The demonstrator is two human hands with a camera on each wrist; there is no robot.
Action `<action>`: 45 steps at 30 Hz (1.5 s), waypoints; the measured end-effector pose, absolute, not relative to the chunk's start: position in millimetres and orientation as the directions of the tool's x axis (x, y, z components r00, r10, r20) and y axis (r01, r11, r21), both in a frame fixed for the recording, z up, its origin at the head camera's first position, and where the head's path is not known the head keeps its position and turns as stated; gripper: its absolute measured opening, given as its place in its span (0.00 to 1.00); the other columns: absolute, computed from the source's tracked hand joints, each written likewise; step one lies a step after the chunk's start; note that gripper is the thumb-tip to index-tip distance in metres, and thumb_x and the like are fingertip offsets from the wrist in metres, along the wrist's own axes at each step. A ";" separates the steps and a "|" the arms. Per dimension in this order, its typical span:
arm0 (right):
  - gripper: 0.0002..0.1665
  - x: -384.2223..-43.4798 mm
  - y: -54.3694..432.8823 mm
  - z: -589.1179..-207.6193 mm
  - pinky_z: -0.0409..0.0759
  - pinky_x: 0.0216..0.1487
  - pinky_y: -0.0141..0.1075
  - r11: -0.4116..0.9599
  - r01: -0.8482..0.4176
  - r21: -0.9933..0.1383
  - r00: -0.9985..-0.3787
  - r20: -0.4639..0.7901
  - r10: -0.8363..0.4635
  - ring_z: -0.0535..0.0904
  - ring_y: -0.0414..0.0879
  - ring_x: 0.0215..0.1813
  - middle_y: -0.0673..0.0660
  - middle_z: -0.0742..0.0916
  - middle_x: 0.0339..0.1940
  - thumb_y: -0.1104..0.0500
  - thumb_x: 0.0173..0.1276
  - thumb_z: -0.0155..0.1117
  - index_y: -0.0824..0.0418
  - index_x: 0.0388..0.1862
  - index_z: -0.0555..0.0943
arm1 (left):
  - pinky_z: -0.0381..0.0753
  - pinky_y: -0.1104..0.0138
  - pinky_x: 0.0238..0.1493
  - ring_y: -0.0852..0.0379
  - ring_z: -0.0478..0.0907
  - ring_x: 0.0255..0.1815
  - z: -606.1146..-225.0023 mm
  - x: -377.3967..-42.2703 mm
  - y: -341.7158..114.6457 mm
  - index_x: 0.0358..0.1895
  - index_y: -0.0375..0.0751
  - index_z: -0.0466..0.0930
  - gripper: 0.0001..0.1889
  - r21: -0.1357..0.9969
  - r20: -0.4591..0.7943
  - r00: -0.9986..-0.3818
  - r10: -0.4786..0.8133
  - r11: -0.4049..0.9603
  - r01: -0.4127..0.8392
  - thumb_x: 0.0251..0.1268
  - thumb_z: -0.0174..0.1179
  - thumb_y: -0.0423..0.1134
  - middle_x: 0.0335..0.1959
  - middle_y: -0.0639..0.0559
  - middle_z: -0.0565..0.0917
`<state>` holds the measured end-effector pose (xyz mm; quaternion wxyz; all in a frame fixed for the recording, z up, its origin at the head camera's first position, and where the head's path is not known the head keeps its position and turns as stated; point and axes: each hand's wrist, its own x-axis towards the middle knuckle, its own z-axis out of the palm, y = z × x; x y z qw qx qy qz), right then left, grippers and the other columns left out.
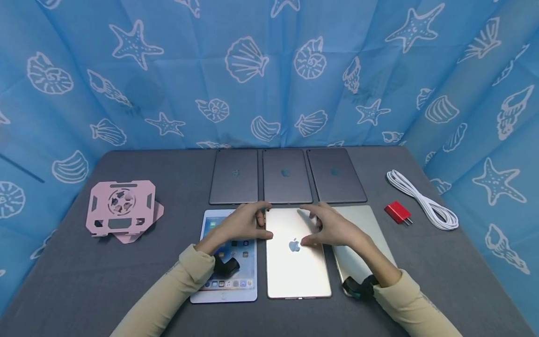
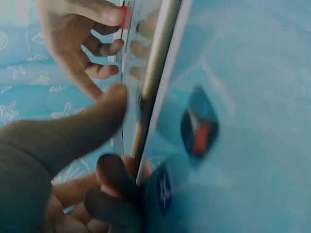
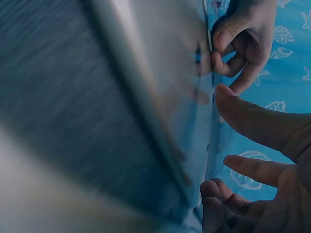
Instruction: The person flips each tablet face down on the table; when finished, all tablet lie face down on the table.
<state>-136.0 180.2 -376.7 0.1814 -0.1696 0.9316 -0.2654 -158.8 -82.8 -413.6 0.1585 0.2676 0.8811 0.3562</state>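
A gold tablet (image 1: 290,276) lies back side up in the middle of the front row, its blue-tinted apple logo showing. At its upper left edge is my left hand (image 1: 246,222), thumb stretched toward the edge and fingers loosely bent; whether they touch it I cannot tell. My right hand (image 1: 334,227) hovers over or lightly touches its right part, the thumb near the logo and the fingers spread. Left of it, a white tablet (image 1: 236,296) with a lit home screen lies partly under my left hand. Another pale gold tablet (image 1: 368,238) lies face down at right, partly behind my right wrist.
Behind the front row lie three dark grey tablets (image 1: 234,180), backs up. A pink folding stand (image 1: 120,206) sits at left. At right are a red plug adapter (image 1: 397,212) and a coiled white cable (image 1: 421,199). A blue seashell-print curtain (image 1: 282,70) hangs behind the grey table.
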 end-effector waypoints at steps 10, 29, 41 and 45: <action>0.46 -141.7 156.2 -369.8 0.83 0.48 0.46 0.756 -0.287 -0.588 -0.854 -0.201 -0.480 0.82 0.57 0.54 0.68 0.79 0.62 0.50 0.63 0.78 0.60 0.76 0.69 | 0.75 0.72 0.28 0.68 0.73 0.24 -409.7 -157.0 -113.7 0.74 0.39 0.69 0.33 0.712 -0.074 -0.736 0.673 0.552 0.434 0.68 0.68 0.43 0.38 0.50 0.79; 0.48 -153.4 94.4 -376.1 0.82 0.52 0.45 0.721 -0.341 -0.603 -0.795 -0.224 -0.563 0.79 0.52 0.53 0.65 0.81 0.63 0.52 0.60 0.79 0.60 0.77 0.69 | 0.71 0.71 0.31 0.63 0.71 0.28 -396.6 -156.5 -201.8 0.71 0.33 0.71 0.36 0.605 -0.120 -0.807 0.579 0.687 0.403 0.63 0.72 0.45 0.34 0.49 0.77; 0.53 -160.0 73.2 -384.5 0.65 0.77 0.58 0.796 -0.290 -0.531 -0.804 -0.316 -0.503 0.64 0.66 0.78 0.70 0.69 0.77 0.60 0.54 0.83 0.62 0.78 0.67 | 0.69 0.72 0.30 0.61 0.71 0.29 -397.5 -154.6 -219.9 0.75 0.31 0.63 0.51 0.584 -0.257 -0.800 0.542 0.747 0.318 0.51 0.79 0.50 0.35 0.50 0.75; 0.54 -163.2 72.3 -385.3 0.63 0.78 0.60 0.805 -0.276 -0.525 -0.801 -0.337 -0.495 0.60 0.67 0.81 0.70 0.66 0.79 0.60 0.54 0.82 0.62 0.78 0.66 | 0.68 0.72 0.29 0.60 0.69 0.29 -398.3 -153.7 -218.3 0.76 0.30 0.63 0.53 0.590 -0.274 -0.801 0.533 0.751 0.298 0.48 0.81 0.49 0.34 0.51 0.74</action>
